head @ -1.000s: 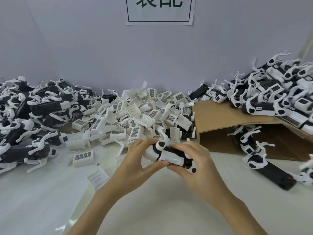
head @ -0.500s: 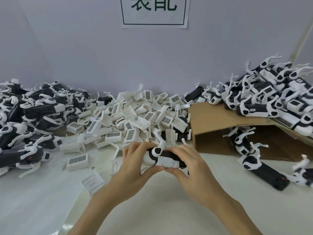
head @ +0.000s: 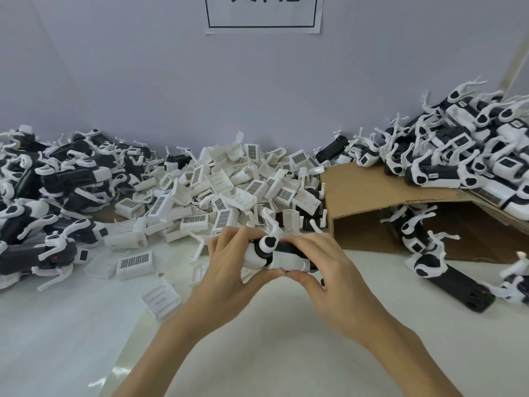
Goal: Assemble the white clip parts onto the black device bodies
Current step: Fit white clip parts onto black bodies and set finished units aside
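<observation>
Head view: at centre frame the black oblong device body with white end caps (head: 279, 253) lies with its long axis left to right, spanning both hands, so neither hand is nearer; the left hand (head: 229, 265) clasps its left end, fingers curled over the top; the right hand (head: 323, 265) clasps the right end, thumb beneath; a white plastic clip part (head: 289, 263) sits against its near face, whether fully seated I cannot tell; just behind lies the heap of loose white ribbed clips (head: 229, 193).
</observation>
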`<state>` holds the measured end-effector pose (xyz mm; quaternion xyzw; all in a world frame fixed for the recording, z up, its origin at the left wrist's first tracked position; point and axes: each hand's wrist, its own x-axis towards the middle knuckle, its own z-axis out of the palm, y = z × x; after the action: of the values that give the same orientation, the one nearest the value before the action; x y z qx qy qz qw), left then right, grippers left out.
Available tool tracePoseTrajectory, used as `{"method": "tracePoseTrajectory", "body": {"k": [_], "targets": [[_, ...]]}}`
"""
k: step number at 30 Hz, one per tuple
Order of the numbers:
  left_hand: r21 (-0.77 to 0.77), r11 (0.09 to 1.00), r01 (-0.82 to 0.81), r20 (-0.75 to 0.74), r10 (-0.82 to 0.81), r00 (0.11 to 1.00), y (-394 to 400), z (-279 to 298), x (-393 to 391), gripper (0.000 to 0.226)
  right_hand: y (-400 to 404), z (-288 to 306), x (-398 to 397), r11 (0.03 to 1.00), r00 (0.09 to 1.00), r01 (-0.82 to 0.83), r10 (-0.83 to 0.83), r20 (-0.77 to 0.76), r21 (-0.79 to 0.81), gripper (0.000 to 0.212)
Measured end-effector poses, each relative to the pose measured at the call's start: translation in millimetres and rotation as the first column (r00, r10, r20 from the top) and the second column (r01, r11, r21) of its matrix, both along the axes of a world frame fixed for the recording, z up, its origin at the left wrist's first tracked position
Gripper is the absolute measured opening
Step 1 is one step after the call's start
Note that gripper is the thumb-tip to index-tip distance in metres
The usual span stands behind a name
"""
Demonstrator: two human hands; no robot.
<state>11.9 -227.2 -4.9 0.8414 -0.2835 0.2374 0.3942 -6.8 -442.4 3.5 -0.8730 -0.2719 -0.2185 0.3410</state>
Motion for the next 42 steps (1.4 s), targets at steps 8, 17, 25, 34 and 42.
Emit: {"method": "tracePoseTrajectory", "body": {"k": [8, 17, 25, 34, 42], "targets": [[-0.007, 1.000, 0.002, -0.064, -0.002, 0.998, 3, 0, 0, 0.043, 0, -1, 0, 1.000, 1.000, 0.005, -0.005, -0.010, -0.007, 0.045], [-0.058, 0.998, 0.008, -0.075, -0.013, 0.997, -2, 4, -5, 0.040, -2, 7, -2, 0.999, 1.000, 0.010, -0.009, 0.023, -0.038, 0.044], [-0.070, 0.998, 0.003, -0.116, -0.011, 0.993, -3, 5, -7, 0.042, -7, 10, -2, 0.999, 1.000, -0.024, 0.024, -0.003, -0.023, 0.045], [-0.035, 0.999, 0.013, -0.251, -0.021, 0.968, 9, 3, -1, 0.040, 1, -5, 1, 0.999, 0.998, -0.034, 0.035, -0.054, 0.013, 0.049], [-0.172, 0.984, 0.049, -0.285, -0.097, 0.954, 2, 6, -4, 0.040, 4, 1, -2, 0.999, 0.998, -0.025, 0.027, -0.052, 0.048, 0.043]]}}
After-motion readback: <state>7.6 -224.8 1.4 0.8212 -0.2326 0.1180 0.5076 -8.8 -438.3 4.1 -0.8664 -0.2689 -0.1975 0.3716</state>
